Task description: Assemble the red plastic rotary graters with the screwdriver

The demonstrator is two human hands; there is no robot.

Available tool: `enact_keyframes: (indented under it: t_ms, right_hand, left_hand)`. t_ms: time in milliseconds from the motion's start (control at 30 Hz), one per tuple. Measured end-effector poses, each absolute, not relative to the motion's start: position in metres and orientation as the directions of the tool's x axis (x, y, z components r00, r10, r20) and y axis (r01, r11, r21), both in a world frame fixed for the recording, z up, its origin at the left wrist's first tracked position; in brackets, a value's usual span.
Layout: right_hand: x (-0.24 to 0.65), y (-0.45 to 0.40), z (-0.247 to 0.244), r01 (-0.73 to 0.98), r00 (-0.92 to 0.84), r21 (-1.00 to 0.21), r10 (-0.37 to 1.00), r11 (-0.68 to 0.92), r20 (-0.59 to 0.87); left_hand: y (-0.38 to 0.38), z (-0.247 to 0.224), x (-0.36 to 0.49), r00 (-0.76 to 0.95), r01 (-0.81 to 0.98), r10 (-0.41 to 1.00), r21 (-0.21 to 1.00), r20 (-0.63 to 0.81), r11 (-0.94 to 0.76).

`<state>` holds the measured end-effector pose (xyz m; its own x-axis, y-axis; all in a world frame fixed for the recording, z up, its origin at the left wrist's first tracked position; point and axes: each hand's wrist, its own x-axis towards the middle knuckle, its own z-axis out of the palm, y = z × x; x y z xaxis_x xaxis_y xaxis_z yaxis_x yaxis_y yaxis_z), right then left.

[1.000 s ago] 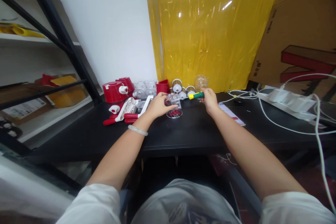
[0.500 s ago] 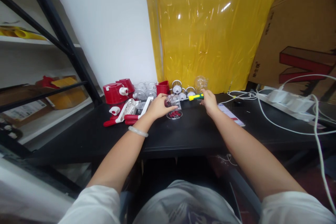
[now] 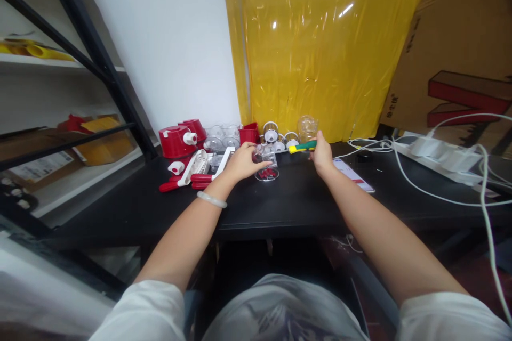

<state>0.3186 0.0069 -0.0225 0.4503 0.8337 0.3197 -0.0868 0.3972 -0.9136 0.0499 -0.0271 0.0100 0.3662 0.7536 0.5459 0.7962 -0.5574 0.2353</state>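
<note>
My left hand (image 3: 245, 162) is closed around a clear plastic part (image 3: 267, 153), thumb on the near side. My right hand (image 3: 322, 155) grips the end of a screwdriver (image 3: 303, 146) with a yellow and green handle; its shaft points left at the clear part. Whether the tip touches a screw is too small to tell. Under the left hand, a clear round dish (image 3: 267, 173) with small red pieces lies on the black table (image 3: 264, 208). Left of that hand are white parts with red handles (image 3: 202, 178).
Red housings (image 3: 175, 141) and clear cups (image 3: 222, 138) stand at the back left. Behind the hands are metallic drums (image 3: 271, 132), a red container (image 3: 249, 133) and a clear jar (image 3: 308, 128). A phone (image 3: 354, 175) lies right, near a power strip (image 3: 440, 157) with white cables.
My right hand has shifted its hold on the screwdriver, fingers now higher and more of the green handle showing. The left hand keeps its hold on the clear part.
</note>
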Motion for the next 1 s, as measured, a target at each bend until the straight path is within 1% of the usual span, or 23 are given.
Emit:
enact_keyframes:
  t_ms: [67, 133, 200, 300, 400, 467, 633, 700, 767, 900, 1000]
  right_hand:
    - [0.319, 0.007, -0.023, -0.022, 0.459, -0.914, 0.816, 0.405, 0.35]
    - [0.317, 0.006, -0.021, -0.043, 0.447, -0.92, 0.831, 0.39, 0.332]
    - [0.314, 0.003, -0.016, -0.139, 0.429, -0.919, 0.859, 0.369, 0.28]
    - [0.31, -0.002, -0.011, -0.321, 0.373, -0.882, 0.902, 0.345, 0.217]
    - [0.309, -0.003, -0.01, -0.406, 0.319, -0.85, 0.923, 0.336, 0.213]
    - [0.311, -0.001, -0.012, -0.384, 0.322, -0.858, 0.92, 0.341, 0.222]
    - [0.314, 0.006, -0.018, -0.196, 0.416, -0.923, 0.88, 0.332, 0.228]
    - [0.314, 0.006, -0.018, -0.166, 0.418, -0.928, 0.876, 0.335, 0.241]
    - [0.313, 0.004, -0.017, -0.196, 0.41, -0.92, 0.881, 0.338, 0.237]
    - [0.309, -0.003, -0.01, -0.329, 0.403, -0.885, 0.897, 0.328, 0.182]
    - [0.308, -0.005, -0.008, -0.404, 0.352, -0.855, 0.918, 0.325, 0.182]
  left_hand:
    - [-0.028, 0.01, 0.05, 0.364, 0.796, 0.755, 0.238, 0.546, -0.556]
    - [-0.028, 0.011, 0.05, 0.359, 0.801, 0.76, 0.238, 0.542, -0.549]
    - [-0.028, 0.011, 0.05, 0.358, 0.805, 0.764, 0.238, 0.537, -0.544]
    - [-0.028, 0.011, 0.05, 0.358, 0.803, 0.763, 0.24, 0.538, -0.546]
    - [-0.028, 0.01, 0.05, 0.358, 0.797, 0.757, 0.242, 0.546, -0.553]
    - [-0.028, 0.01, 0.05, 0.361, 0.794, 0.752, 0.24, 0.552, -0.558]
    - [-0.027, 0.01, 0.049, 0.361, 0.799, 0.756, 0.238, 0.546, -0.553]
    - [-0.027, 0.01, 0.049, 0.362, 0.801, 0.757, 0.234, 0.544, -0.551]
    - [-0.026, 0.009, 0.049, 0.365, 0.8, 0.754, 0.23, 0.546, -0.554]
    - [-0.025, 0.009, 0.049, 0.367, 0.801, 0.752, 0.225, 0.547, -0.555]
    - [-0.025, 0.009, 0.049, 0.363, 0.806, 0.754, 0.221, 0.547, -0.548]
